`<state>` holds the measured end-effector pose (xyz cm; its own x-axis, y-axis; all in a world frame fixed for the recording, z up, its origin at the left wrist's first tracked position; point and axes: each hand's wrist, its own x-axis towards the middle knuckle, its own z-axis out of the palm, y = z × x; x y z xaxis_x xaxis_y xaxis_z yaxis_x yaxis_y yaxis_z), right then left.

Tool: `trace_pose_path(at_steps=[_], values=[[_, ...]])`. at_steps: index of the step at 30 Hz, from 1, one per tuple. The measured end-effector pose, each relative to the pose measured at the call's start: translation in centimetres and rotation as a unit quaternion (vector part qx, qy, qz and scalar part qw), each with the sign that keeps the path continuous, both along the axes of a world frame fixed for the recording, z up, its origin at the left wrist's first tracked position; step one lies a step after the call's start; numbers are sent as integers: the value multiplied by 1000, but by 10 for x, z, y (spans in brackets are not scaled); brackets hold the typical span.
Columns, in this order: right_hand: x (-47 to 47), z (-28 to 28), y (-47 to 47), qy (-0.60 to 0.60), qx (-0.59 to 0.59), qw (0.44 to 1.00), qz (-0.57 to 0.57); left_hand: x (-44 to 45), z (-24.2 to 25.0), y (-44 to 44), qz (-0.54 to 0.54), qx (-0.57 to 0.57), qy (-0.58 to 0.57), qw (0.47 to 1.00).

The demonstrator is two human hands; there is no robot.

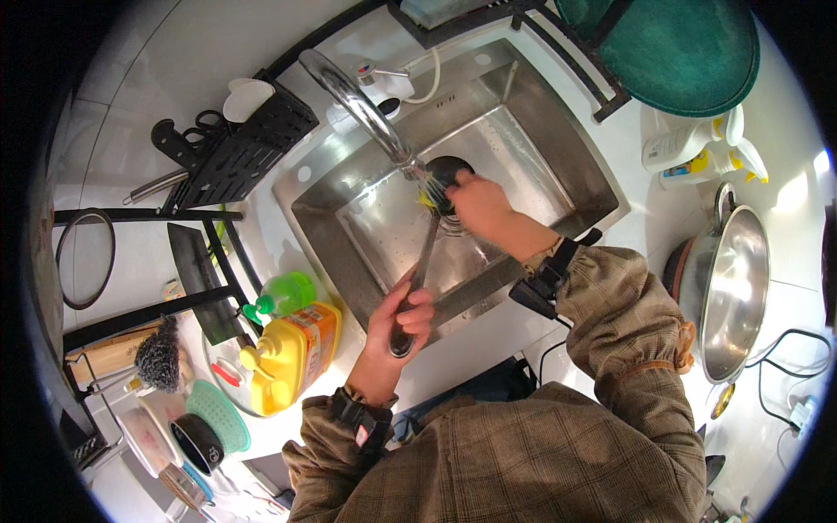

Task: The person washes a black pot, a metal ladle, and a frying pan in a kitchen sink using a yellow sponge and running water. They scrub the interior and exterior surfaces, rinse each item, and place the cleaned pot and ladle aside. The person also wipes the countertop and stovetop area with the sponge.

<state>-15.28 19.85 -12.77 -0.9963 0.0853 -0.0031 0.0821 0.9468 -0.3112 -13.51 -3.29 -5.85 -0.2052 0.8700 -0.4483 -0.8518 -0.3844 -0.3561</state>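
My left hand (400, 321) is closed around the handle of a long utensil (428, 245) that slants up over the stainless steel sink (458, 291). At its far end is a black, rounded head (450, 171), under the chrome faucet (356, 104), where water seems to run. My right hand (480, 206), blurred, is at this black head with fingers bent. A bit of yellow-green material (425, 200) shows beside the head; whether my right fingers grip it or the utensil is hidden. The sink drain (452, 225) lies just below.
Left of the sink stand a yellow pump bottle (294, 359), a green bottle (288, 294) and a black utensil rack (252, 144). A cleaver (203, 281) hangs in a black frame. On the right are spray bottles (680, 147) and a large steel pan (735, 294).
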Motion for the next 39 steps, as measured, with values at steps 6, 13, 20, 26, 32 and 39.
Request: trace_pose_path(at_steps=[6,13,20,26,32,39], values=[[-7,-9,3,-10,-115,993,-34,-12,-21,15,-11,8,-12,1000],[36,20,-20,86,-310,947,10,-34,-50,52,-4,80,-57,995],[-1,1,18,93,-92,989,-68,-32,-34,58,-79,-29,108,991],[19,-8,43,170,-338,915,-139,-65,-44,83,-148,-283,334,887],[47,28,62,29,-627,718,-300,-102,-75,116,-110,-126,207,964],[44,25,76,31,-589,769,-247,-79,-55,71,-120,-95,194,969]])
